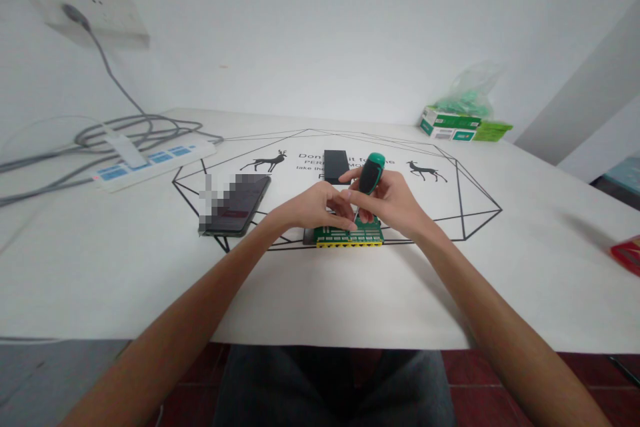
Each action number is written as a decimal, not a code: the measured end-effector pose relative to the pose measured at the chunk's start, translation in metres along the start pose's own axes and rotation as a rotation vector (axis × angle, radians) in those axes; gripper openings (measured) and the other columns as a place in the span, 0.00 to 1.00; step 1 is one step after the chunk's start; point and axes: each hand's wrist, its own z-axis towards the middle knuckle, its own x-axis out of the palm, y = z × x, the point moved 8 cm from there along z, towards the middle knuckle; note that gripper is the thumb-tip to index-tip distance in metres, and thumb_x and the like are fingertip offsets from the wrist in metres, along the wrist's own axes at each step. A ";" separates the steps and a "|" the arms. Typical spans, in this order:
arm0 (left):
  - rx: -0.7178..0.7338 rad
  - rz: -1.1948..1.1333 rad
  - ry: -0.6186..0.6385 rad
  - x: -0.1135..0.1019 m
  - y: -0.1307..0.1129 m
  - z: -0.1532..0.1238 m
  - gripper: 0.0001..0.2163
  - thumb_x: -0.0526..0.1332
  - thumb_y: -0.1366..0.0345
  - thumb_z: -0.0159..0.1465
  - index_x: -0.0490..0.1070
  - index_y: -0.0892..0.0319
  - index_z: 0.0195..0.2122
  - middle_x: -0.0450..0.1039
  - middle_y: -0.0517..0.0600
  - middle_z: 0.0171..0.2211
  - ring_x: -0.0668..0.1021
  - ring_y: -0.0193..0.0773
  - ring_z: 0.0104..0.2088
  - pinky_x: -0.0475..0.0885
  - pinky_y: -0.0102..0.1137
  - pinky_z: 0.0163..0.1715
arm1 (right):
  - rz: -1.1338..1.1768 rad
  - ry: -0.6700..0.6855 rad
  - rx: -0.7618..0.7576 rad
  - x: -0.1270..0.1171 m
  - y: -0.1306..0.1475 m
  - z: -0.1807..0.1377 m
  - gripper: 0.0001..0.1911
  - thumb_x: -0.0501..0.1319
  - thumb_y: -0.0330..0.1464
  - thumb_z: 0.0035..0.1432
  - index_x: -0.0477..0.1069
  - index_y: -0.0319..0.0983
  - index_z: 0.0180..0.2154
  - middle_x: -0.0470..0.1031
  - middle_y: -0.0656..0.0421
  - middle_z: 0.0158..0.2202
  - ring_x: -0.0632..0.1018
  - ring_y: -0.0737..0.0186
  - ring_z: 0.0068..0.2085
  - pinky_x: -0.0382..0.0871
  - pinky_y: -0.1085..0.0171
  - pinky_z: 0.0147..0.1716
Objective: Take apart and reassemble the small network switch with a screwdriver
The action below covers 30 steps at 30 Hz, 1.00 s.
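A green circuit board (pixel 349 236) with a row of yellow ports along its near edge lies on the white table (pixel 320 280), partly under both hands. My right hand (pixel 390 203) is wrapped round a screwdriver with a green and black handle (pixel 371 173), held upright with its tip down on the board. My left hand (pixel 320 207) is curled beside it, fingertips pinched near the screwdriver's shaft just above the board. What those fingertips hold, if anything, is too small to see.
A dark phone (pixel 235 203) lies left of the board. A black rectangular block (pixel 336 165) sits behind it. A white power strip (pixel 150 161) with grey cables is at far left. Green boxes and a plastic bag (pixel 463 121) stand at back right; a red object (pixel 627 253) at the right edge.
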 end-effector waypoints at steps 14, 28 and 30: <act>0.021 0.004 0.037 0.001 0.001 0.000 0.06 0.69 0.64 0.58 0.81 0.59 0.34 0.82 0.50 0.34 0.82 0.37 0.36 0.75 0.30 0.41 | 0.000 0.002 0.015 0.000 -0.001 0.001 0.21 0.70 0.43 0.51 0.73 0.35 0.42 0.69 0.65 0.18 0.73 0.67 0.19 0.66 0.65 0.19; 0.029 -0.016 0.045 0.003 -0.003 0.001 0.05 0.68 0.65 0.59 0.80 0.59 0.34 0.82 0.50 0.35 0.82 0.37 0.37 0.75 0.32 0.42 | 0.004 0.008 0.010 0.000 -0.002 0.000 0.20 0.69 0.42 0.51 0.73 0.38 0.42 0.71 0.65 0.19 0.73 0.66 0.19 0.65 0.65 0.19; 0.028 -0.020 0.037 0.002 -0.001 0.001 0.05 0.69 0.64 0.59 0.81 0.59 0.33 0.82 0.50 0.34 0.82 0.37 0.37 0.75 0.31 0.42 | 0.002 0.004 -0.001 0.000 -0.001 0.001 0.19 0.70 0.41 0.51 0.74 0.37 0.41 0.70 0.65 0.19 0.72 0.67 0.19 0.65 0.65 0.18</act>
